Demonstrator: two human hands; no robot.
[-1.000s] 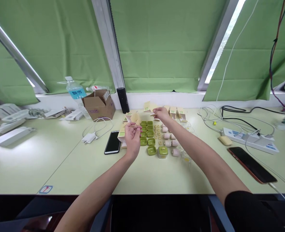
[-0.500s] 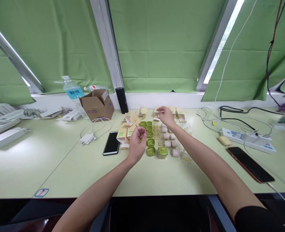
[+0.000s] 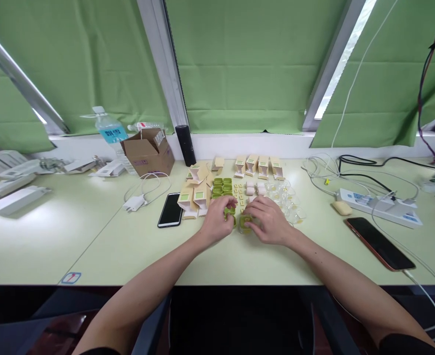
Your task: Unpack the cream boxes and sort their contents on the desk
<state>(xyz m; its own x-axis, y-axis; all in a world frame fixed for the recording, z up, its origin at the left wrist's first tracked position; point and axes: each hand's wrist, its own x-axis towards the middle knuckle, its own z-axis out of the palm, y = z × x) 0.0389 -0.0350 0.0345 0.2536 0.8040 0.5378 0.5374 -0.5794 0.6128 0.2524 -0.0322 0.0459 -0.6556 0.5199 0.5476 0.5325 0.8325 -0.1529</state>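
My right hand (image 3: 267, 220) has come down on a small clear container with a green lid (image 3: 244, 224), its fingers and thumb closed about it. My left hand (image 3: 217, 216) hovers just left of it over the green square lids (image 3: 222, 189), thumb and fingers apart in a curve, with nothing visible between them. Part of the lid rows is hidden under this hand. Between the hands run small yellowish clips (image 3: 238, 189). Pale pink rolls (image 3: 250, 191) show behind my right hand, some covered by it. Clear containers (image 3: 282, 193) lie to its right.
Small open card boxes (image 3: 263, 167) stand along the back, and more card boxes (image 3: 193, 197) lie left of the lids. A black phone (image 3: 170, 210), a charger (image 3: 134, 202) and a brown carton (image 3: 149, 153) are at left. A power strip (image 3: 380, 207) and another phone (image 3: 380, 244) lie at right.
My right hand has moved from the card boxes at the back down to the green-lidded container. My left hand has shifted right, and its fingers have spread from a pinch.
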